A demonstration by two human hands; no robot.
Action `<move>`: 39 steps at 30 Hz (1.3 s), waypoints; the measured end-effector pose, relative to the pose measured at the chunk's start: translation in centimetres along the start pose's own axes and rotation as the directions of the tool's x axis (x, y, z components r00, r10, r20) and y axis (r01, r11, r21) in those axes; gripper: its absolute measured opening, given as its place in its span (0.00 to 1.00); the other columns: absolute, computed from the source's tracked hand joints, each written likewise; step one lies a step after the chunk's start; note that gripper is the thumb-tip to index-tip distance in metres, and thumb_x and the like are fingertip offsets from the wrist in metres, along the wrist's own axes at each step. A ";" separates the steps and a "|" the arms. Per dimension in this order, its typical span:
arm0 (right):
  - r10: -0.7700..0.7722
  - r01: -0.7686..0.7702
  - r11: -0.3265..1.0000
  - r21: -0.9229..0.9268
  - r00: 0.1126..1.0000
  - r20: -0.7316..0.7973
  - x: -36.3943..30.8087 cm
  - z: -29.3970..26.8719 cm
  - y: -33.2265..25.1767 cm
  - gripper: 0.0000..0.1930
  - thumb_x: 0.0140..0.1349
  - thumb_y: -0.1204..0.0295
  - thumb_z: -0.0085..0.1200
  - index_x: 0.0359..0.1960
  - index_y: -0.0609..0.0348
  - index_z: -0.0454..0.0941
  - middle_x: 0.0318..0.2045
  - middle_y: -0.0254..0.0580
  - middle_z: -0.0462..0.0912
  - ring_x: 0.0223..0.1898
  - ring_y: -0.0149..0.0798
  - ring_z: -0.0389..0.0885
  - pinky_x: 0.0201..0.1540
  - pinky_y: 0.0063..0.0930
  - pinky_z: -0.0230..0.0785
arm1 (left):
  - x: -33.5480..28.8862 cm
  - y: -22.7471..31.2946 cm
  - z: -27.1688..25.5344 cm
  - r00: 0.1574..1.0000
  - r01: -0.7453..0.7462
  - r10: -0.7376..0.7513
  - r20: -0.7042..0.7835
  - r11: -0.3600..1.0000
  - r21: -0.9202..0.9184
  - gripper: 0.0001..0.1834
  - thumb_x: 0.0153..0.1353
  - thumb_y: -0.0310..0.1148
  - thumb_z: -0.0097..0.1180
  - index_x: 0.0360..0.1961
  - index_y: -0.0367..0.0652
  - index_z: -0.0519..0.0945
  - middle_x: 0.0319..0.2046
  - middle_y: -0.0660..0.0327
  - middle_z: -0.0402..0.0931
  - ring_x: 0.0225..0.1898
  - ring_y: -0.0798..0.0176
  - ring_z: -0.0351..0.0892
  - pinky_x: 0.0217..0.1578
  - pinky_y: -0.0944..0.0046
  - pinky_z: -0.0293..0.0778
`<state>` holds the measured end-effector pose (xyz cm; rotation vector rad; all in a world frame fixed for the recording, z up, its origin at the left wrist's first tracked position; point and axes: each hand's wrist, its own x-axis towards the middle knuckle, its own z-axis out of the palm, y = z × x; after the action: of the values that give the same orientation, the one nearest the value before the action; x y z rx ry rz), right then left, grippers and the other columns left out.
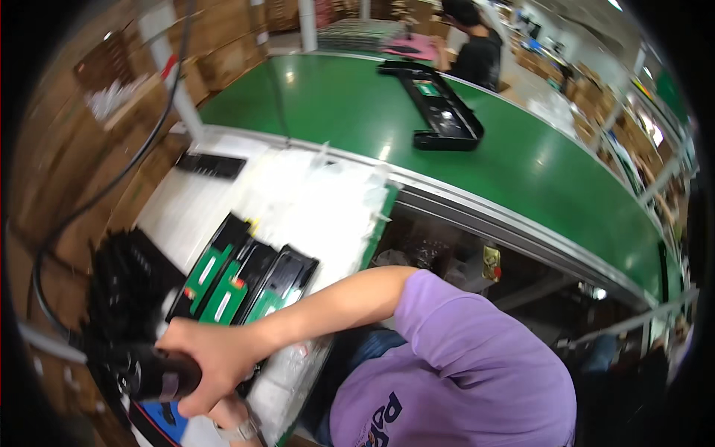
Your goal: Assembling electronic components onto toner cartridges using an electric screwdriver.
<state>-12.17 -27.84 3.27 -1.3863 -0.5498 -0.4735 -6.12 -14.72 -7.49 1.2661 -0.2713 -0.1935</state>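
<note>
My right hand point(216, 361) is wrapped round a thick black cylindrical tool point(175, 378), apparently an electric screwdriver; its working tip is out of sight. Just below, my left hand point(229, 411) shows only in part, with a light band at the wrist; its fingers are hidden beneath the right hand. Beyond my right hand lie several long black plastic housings point(287, 272) side by side, with green circuit boards point(223, 302) in them. My right forearm covers the near ends of these housings.
Left of the housings is a pile of black parts point(130, 276). A black cable point(112, 197) hangs along the left. Across the white worktable point(298, 179), a green conveyor belt point(335, 104) carries a black housing point(439, 112). Another person point(477, 52) sits beyond it. Cartons point(216, 37) stand left.
</note>
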 end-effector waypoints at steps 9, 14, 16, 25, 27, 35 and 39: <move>-0.246 0.247 0.968 -0.033 0.969 0.027 0.5 0.7 1.4 0.14 0.33 0.72 0.61 0.15 0.64 0.66 0.10 0.35 0.70 0.11 0.28 0.69 0.14 0.22 0.61 | 1.6 -0.9 -1.0 0.998 0.055 -0.058 0.034 0.996 0.076 0.08 0.59 0.32 0.47 0.39 0.45 0.67 0.25 0.67 0.71 0.18 0.78 0.66 0.14 0.79 0.56; 0.109 -0.039 0.920 0.390 0.981 -0.159 0.3 -1.8 0.8 0.17 0.41 0.68 0.63 0.24 0.65 0.68 0.12 0.37 0.69 0.13 0.31 0.69 0.16 0.22 0.62 | 0.3 1.9 1.3 0.958 -0.017 -0.016 0.287 0.993 0.113 0.13 0.59 0.36 0.53 0.39 0.40 0.68 0.23 0.63 0.70 0.20 0.74 0.67 0.20 0.77 0.61; 0.072 0.012 0.835 0.550 0.989 -0.131 0.0 -3.6 -2.5 0.15 0.45 0.69 0.60 0.26 0.64 0.67 0.11 0.37 0.67 0.10 0.29 0.66 0.12 0.22 0.59 | -0.5 3.7 2.1 0.936 0.018 -0.050 0.349 0.996 0.092 0.11 0.59 0.31 0.54 0.40 0.40 0.69 0.22 0.62 0.69 0.22 0.72 0.66 0.24 0.76 0.65; -0.080 0.334 0.724 0.603 0.910 -0.408 -0.3 -5.5 -2.5 0.14 0.51 0.67 0.57 0.25 0.62 0.65 0.09 0.37 0.66 0.07 0.29 0.64 0.10 0.21 0.58 | -0.6 3.3 1.2 0.924 0.076 -0.141 0.355 0.979 0.191 0.10 0.62 0.35 0.51 0.30 0.40 0.70 0.15 0.62 0.68 0.14 0.70 0.66 0.16 0.74 0.63; -0.095 0.334 0.752 0.568 0.908 -0.407 -0.4 -5.5 -2.6 0.14 0.51 0.67 0.57 0.25 0.62 0.65 0.09 0.37 0.66 0.07 0.28 0.64 0.10 0.21 0.57 | -0.6 3.2 1.4 0.928 0.097 -0.159 0.337 0.976 0.194 0.10 0.62 0.35 0.51 0.30 0.40 0.70 0.16 0.61 0.69 0.15 0.70 0.66 0.16 0.74 0.64; -0.115 0.310 0.771 0.556 0.927 -0.357 -0.8 -5.0 -2.5 0.13 0.51 0.69 0.56 0.25 0.63 0.66 0.09 0.36 0.66 0.07 0.28 0.64 0.11 0.21 0.57 | -0.8 3.8 1.7 0.911 0.099 -0.152 0.384 0.983 0.154 0.08 0.62 0.32 0.51 0.32 0.38 0.69 0.18 0.61 0.70 0.15 0.69 0.68 0.16 0.73 0.65; -0.106 0.311 0.780 0.542 0.921 -0.376 -0.6 -4.5 -2.5 0.14 0.49 0.67 0.56 0.24 0.63 0.65 0.09 0.38 0.66 0.06 0.30 0.63 0.10 0.21 0.57 | -1.0 3.9 1.8 0.910 0.141 -0.193 0.367 0.976 0.164 0.10 0.62 0.34 0.51 0.31 0.38 0.69 0.17 0.61 0.70 0.15 0.70 0.67 0.15 0.73 0.64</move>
<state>-13.80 -32.65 4.35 -0.6194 -0.5232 -0.6342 -7.69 -14.96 -3.38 1.3821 -0.5174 -0.5820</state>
